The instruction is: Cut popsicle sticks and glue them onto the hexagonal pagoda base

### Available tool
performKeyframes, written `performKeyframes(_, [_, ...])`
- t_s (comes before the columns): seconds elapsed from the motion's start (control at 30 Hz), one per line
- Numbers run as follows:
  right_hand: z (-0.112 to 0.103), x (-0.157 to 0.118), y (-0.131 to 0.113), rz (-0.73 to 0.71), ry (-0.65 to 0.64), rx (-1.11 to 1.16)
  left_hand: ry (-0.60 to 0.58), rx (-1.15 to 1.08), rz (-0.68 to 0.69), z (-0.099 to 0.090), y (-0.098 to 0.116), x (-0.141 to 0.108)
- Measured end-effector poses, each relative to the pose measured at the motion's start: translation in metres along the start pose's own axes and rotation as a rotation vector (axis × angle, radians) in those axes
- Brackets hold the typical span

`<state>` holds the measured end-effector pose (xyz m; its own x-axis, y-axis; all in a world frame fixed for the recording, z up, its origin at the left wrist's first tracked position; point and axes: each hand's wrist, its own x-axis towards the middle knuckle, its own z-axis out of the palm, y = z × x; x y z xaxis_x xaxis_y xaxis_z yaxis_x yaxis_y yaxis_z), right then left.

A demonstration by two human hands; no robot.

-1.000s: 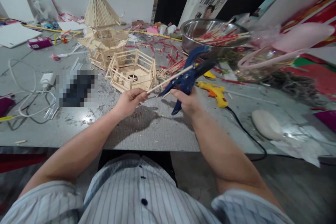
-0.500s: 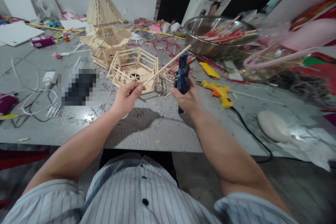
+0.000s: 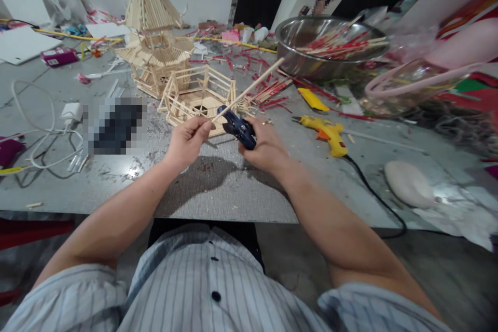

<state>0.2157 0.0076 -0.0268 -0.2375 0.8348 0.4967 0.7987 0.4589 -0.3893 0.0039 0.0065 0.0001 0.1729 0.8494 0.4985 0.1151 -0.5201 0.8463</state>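
Observation:
My left hand [image 3: 191, 140] is closed, pinching one end of a thin wooden stick [image 3: 260, 81] that slants up and to the right. My right hand [image 3: 268, 146] wraps round a dark blue hand cutter [image 3: 243, 132]. Its head points left and meets the stick a little beyond my left fingertips; whether the jaws are closed on it I cannot tell. Just behind both hands sits an open, many-sided frame of wooden sticks [image 3: 171, 109]. A taller stick pavilion [image 3: 150, 15] with a pointed roof stands behind that, to the left.
A steel basin [image 3: 288, 54] holding red-and-wood sticks stands at the back right. The yellow glue gun [image 3: 330, 135] lies right of my right hand, its black cord trailing off the table edge. Red scraps [image 3: 268, 93] litter the back. White cables [image 3: 42, 135] lie at left.
The cutter has swung from upright, right of the frame, to the left and down onto the stick near my left fingers. My left hand has stayed nearly in place.

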Motion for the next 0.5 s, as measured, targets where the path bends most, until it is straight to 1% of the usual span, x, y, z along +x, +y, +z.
performKeyframes(0.1, [-0.002,0.001,-0.002,0.002,-0.042,-0.004,-0.033,0.076,0.023,0.000,0.003,-0.001])
performKeyframes(0.27, [-0.005,0.000,-0.012,-0.018,-0.105,-0.014,-0.075,0.130,0.030,0.000,0.004,-0.003])
performKeyframes(0.5, [-0.005,-0.002,-0.013,-0.021,-0.102,-0.021,-0.118,0.164,0.035,-0.001,-0.002,-0.004])
